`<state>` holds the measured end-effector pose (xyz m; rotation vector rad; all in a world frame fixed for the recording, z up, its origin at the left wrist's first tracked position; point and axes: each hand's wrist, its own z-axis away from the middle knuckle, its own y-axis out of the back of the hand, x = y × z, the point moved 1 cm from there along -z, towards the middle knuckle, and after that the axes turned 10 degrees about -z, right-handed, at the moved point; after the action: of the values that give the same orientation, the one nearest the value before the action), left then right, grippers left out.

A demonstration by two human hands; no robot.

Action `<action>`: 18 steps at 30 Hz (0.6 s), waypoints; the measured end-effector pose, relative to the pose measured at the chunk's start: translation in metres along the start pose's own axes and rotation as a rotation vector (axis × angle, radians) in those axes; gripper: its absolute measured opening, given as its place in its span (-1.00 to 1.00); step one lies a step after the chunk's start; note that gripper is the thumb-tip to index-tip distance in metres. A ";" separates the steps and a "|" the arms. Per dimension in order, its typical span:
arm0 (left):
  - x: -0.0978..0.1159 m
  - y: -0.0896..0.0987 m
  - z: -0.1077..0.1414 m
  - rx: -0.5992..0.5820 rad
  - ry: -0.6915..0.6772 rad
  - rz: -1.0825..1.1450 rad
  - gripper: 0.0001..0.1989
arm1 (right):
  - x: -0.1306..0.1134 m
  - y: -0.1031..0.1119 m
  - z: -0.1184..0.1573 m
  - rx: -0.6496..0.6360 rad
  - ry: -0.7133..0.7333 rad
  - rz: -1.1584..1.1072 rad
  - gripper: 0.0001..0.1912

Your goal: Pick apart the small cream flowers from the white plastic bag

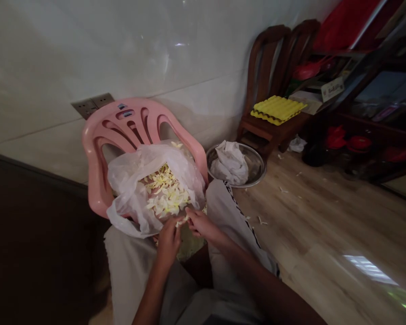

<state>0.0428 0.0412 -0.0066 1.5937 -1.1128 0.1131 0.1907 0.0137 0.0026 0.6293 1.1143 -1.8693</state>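
A small pale yellow-white flower (182, 221) is pinched between my two hands, just above my lap. My left hand (169, 238) is closed at its left end, and my right hand (200, 223) grips it from the right. Right in front of them lies a loose heap of similar flowers (169, 201) inside an open, white translucent plastic bag (131, 171). The bag rests on the seat of a pink plastic chair (94, 180). Below my hands, between my knees, something pale greenish (190, 246) shows only in part.
Right of the chair, a metal basin (257, 174) on the floor holds a crumpled white bag (230, 163). Beyond it stands a wooden chair (262, 67) bearing yellow egg trays (278, 109) and an open box (307, 100). Fallen petals (262, 220) dot the wooden floor (311, 225). A tiled wall (203, 45) rises behind.
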 end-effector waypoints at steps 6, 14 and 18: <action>-0.004 -0.006 -0.004 -0.005 0.496 0.347 -0.62 | 0.003 0.000 -0.006 -0.068 0.181 0.089 -0.68; -0.005 -0.003 -0.007 0.003 0.585 0.464 -0.54 | -0.001 0.009 -0.002 -0.189 0.331 0.282 -0.72; -0.002 -0.001 -0.008 0.012 0.531 0.405 -0.60 | 0.005 0.015 -0.005 -0.213 0.436 0.477 -0.69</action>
<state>0.0460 0.0487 -0.0062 1.2228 -0.9898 0.7671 0.2013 0.0121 -0.0102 1.1022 1.2785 -1.2182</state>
